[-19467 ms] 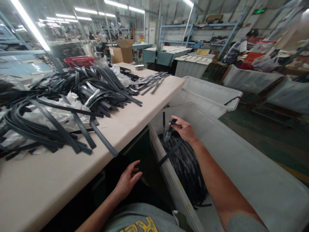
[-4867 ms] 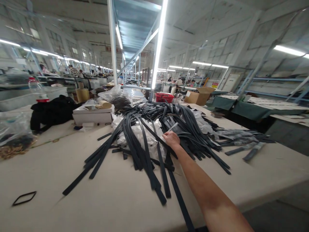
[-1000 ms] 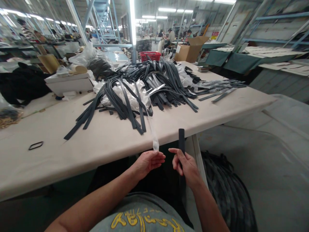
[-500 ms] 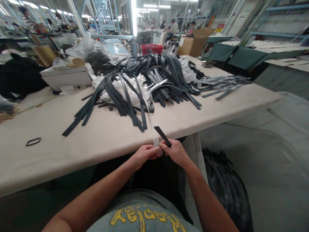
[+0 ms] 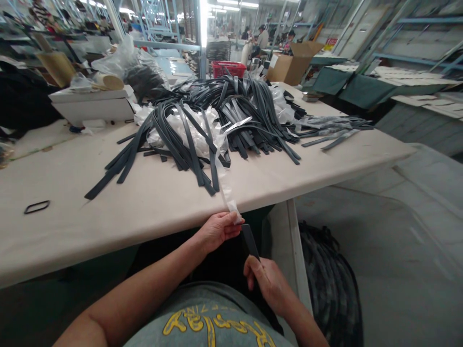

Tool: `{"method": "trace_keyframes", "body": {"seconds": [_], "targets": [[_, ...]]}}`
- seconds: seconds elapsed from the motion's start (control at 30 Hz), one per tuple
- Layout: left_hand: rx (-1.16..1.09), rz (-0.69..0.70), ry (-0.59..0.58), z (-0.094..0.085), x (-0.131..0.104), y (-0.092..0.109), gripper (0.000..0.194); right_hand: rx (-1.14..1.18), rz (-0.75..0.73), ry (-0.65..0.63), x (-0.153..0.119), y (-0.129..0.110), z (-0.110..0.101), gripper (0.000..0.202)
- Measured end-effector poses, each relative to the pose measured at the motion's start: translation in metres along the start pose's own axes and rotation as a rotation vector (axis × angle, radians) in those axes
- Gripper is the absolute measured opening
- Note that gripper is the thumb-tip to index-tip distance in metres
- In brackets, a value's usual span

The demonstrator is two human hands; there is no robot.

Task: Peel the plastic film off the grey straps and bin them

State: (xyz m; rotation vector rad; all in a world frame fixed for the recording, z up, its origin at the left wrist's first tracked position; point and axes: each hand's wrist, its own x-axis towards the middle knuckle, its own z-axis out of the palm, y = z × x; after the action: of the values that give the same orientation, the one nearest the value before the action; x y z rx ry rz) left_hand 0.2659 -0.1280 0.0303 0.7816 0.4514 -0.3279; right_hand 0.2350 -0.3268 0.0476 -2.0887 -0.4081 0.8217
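At the table's front edge my left hand (image 5: 221, 230) pinches the lower end of a translucent white plastic strip (image 5: 227, 189), which runs up toward the pile. Lower and to the right, my right hand (image 5: 265, 279) is wrapped round a dark flat strap (image 5: 249, 240). The strap's upper end stands up beside the fingertips of my left hand; whether they touch it I cannot tell. Beyond both hands, many dark straps (image 5: 170, 135) are heaped on the table with crumpled white plastic (image 5: 188, 126) among them.
A black rectangular ring (image 5: 36, 207) lies on the beige table (image 5: 173, 207) at left. Behind are a white box (image 5: 90, 108), a red basket (image 5: 227, 70) and a cardboard box (image 5: 289, 67). Coiled dark straps (image 5: 331, 284) sit below the table at right. People work in the background.
My right hand has moved down, away from my left hand, bringing the dark strap lower. My left hand stays on the translucent strip. The view has shifted slightly.
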Motion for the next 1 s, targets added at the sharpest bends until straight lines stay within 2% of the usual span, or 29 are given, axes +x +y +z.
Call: {"method": "trace_keyframes", "body": {"seconds": [0.2, 0.63, 1.0], "targets": [[-0.001, 0.014, -0.026, 0.006, -0.005, 0.000, 0.037, -0.059, 0.023, 0.026, 0.006, -0.004, 0.005, 0.067], [0.004, 0.069, -0.034, 0.006, -0.006, -0.004, 0.036, -0.078, 0.014, 0.030, 0.013, -0.006, 0.008, 0.067], [0.014, 0.057, 0.017, 0.009, -0.010, -0.008, 0.031, -0.049, 0.037, -0.072, 0.009, -0.007, 0.007, 0.061]]}}
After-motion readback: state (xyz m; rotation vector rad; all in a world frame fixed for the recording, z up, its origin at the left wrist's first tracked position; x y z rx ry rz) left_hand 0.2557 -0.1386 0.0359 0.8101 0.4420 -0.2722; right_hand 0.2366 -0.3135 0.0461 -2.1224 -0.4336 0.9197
